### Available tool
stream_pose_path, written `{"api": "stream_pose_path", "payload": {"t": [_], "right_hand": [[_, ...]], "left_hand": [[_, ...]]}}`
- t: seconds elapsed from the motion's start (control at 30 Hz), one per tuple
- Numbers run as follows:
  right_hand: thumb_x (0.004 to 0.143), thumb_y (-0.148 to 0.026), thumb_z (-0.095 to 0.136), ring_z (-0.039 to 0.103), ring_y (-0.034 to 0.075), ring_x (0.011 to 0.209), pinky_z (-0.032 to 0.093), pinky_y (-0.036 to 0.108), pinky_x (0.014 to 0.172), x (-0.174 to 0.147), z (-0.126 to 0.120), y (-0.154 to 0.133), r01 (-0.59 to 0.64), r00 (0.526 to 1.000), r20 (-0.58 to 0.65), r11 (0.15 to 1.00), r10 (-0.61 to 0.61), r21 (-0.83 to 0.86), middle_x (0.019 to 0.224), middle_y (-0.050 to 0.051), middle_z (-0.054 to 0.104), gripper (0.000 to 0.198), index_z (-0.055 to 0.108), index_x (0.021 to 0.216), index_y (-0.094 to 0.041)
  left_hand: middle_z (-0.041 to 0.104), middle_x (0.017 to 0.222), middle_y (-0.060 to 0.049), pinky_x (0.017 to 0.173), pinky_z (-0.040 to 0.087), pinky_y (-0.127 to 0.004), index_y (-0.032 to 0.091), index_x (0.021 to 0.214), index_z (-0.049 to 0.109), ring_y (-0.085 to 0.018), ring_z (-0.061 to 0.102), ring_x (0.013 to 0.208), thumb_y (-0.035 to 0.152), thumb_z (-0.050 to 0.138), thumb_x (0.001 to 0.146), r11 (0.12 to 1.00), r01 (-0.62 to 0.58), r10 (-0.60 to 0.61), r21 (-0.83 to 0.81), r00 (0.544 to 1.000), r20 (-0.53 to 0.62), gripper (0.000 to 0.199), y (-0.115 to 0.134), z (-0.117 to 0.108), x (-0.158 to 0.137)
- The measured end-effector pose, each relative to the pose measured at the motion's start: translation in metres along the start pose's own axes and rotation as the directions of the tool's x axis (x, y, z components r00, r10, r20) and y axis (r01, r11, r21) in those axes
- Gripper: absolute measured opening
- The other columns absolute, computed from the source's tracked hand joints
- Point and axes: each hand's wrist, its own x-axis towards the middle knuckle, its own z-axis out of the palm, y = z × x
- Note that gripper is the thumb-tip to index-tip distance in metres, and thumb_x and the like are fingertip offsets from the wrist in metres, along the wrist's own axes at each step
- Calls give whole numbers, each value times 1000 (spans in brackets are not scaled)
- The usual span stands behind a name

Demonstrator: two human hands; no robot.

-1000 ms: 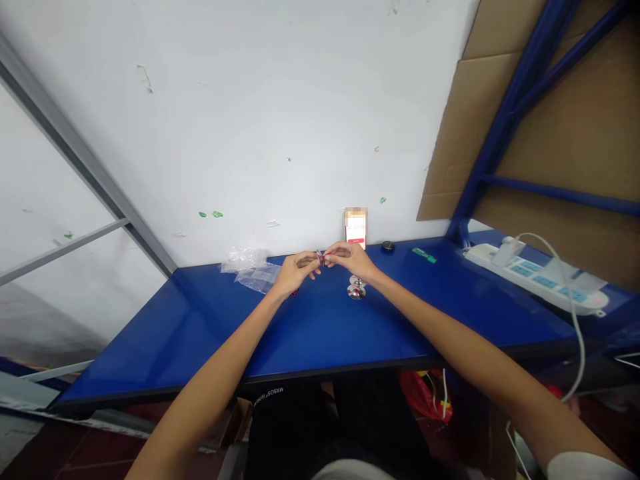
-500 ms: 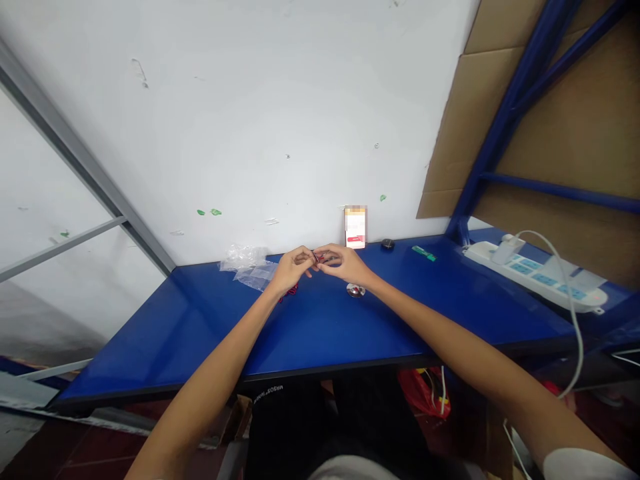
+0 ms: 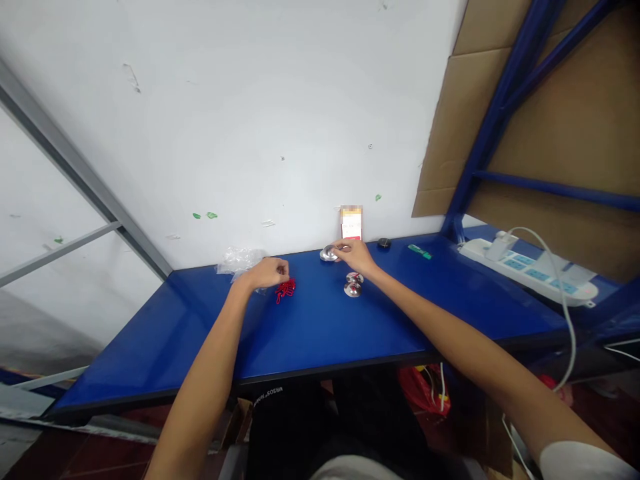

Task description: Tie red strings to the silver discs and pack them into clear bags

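The fingers of my right hand (image 3: 356, 254) were pinched on the edge of a shiny metal disc (image 3: 328, 253), which stuck out to the left of my fingertips, near the far edge of the blue table (image 3: 320, 327). Whether the disc touched the tabletop or hung just above it, I couldn't tell. A second earlier both my hands had met in the middle, fingertips together over one small thing with red in it; now they had parted. My left hand (image 3: 270, 272) had gone off to the left, its fingers curled in above a small heap of red cords (image 3: 286, 289). They looked bunched, but I couldn't tell if they had closed on a strand or only hovered over it. The heap, partly hidden by my left wrist half a second before, now lay in plain sight on the table, just below those fingertips. Nearer me than the right hand, a pair of shiny round pieces (image 3: 353, 290) lay close together, both uncovered again. As I judged it, the parting meant that the two-handed work on one small thing had paused, and each hand had its own matter: metal on the right, cord on the left. Behind the disc stood the lit phone (image 3: 351, 222), leaning on the wall (image 3: 250, 133), unmoved
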Motion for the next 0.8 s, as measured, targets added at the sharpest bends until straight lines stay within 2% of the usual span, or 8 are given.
{"api": "stream_pose_path", "payload": {"t": [0.1, 0.23, 0.3, 0.43, 0.53, 0.6, 0.67, 0.8], "right_hand": [[90, -30, 77, 77, 19, 76, 65, 28, 68, 0, 1, -1, 6, 1000, 5, 999, -6, 39, 95, 8, 82, 20, 79, 105, -18], [85, -27, 82, 77, 19, 79, 66, 27, 68, -1, 6, -4, -18, 1000, 18, 995, 16, 101, 91, 7, 80, 23, 78, 104, -16], [83, -24, 83, 77, 20, 80, 67, 28, 69, -2, 10, -3, -42, 999, 34, 990, 37, 133, 89, 7, 80, 21, 78, 102, -16], [81, -28, 85, 78, 22, 83, 69, 32, 72, -6, 16, -1, -59, 996, 83, 976, 43, 208, 91, 7, 79, 22, 78, 98, -17], [81, -32, 86, 78, 23, 87, 69, 34, 75, -2, 18, 2, -39, 998, 50, 972, 28, 232, 98, 8, 80, 24, 79, 98, -17], [84, -30, 82, 78, 21, 81, 68, 32, 73, 8, 16, 5, -58, 998, -21, 988, 62, 146, 96, 7, 80, 24, 79, 104, -17], [87, -26, 79, 77, 19, 73, 65, 30, 71, 21, 12, 8, -105, 992, -78, 994, 101, -42, 90, 5, 81, 26, 78, 111, -17], [86, -24, 79, 77, 19, 83, 59, 27, 79, 45, 6, 15, -117, 993, -64, 878, 98, -464, 93, 4, 82, 19, 81, 105, -20]], "left_hand": [[69, 73, -5, 60, 38, -31, 22, 71, 68, -19, 58, 64, 36, 67, 79, 997, 49, -49, 66, 999, -4, 16, -6, -1, 0], [69, 76, -6, 65, 39, -32, 21, 73, 68, -20, 59, 69, 41, 63, 89, 996, 15, 2, 84, 979, -206, 26, 2, -1, 2], [71, 81, -6, 69, 41, -32, 20, 79, 69, -21, 61, 74, 43, 62, 92, 999, -45, 48, 17, 958, -281, 27, 13, 4, 3], [75, 95, -4, 78, 48, -30, 20, 101, 73, -21, 66, 86, 47, 57, 99, 964, -189, 134, -188, 953, -270, 31, 36, 24, 9], [76, 97, -5, 78, 49, -32, 20, 106, 72, -20, 67, 84, 46, 58, 100, 968, -205, 156, -146, 944, -290, 30, 43, 38, 14], [76, 95, -5, 76, 49, -32, 20, 105, 72, -20, 66, 79, 43, 58, 100, 981, -180, 146, -72, 931, -334, 27, 41, 43, 16], [75, 93, -5, 75, 48, -33, 20, 103, 71, -20, 65, 76, 40, 58, 100, 989, -144, 125, -24, 921, -369, 24, 36, 43, 18], [76, 93, -4, 76, 49, -33, 21, 102, 70, -21, 68, 82, 34, 58, 99, 994, -106, 101, 9, 913, -395, 18, 27, 40, 17]]}}
